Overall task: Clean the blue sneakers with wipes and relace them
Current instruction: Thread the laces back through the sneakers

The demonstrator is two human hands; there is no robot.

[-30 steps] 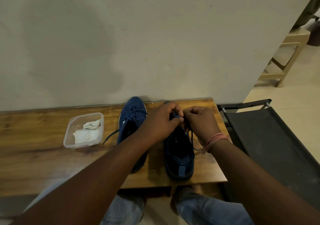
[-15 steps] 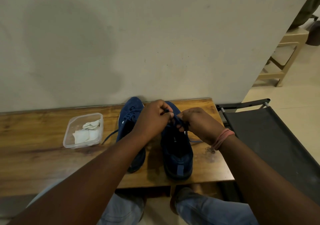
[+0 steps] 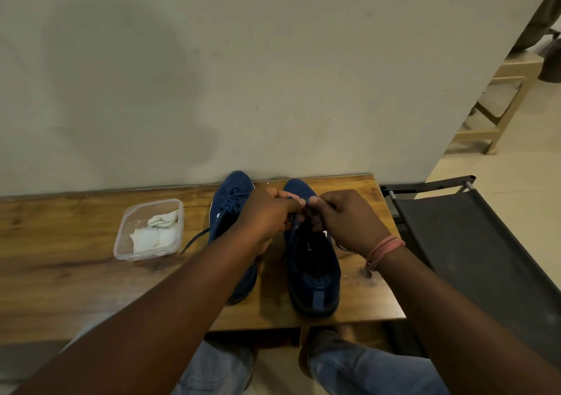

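Two blue sneakers stand side by side on the wooden table [image 3: 76, 276], toes toward the wall. The left sneaker [image 3: 227, 212] is laced, and a loose lace end [image 3: 194, 238] trails off its left side. Over the tongue of the right sneaker [image 3: 314, 273] my left hand [image 3: 270, 217] and my right hand [image 3: 349, 220] meet. Each pinches a strand of the blue lace [image 3: 296, 223] between thumb and fingers. My hands hide the eyelets under them.
A clear plastic tub [image 3: 148, 230] with crumpled white wipes sits left of the sneakers. A black folding chair [image 3: 473, 242] stands against the table's right end. The wall runs along the table's far edge. A wooden stool [image 3: 498, 103] stands far right.
My hands have shifted slightly on the lace above the right sneaker, with the right hand pulling a little away from the wall. The sneakers and the tub have stayed put.
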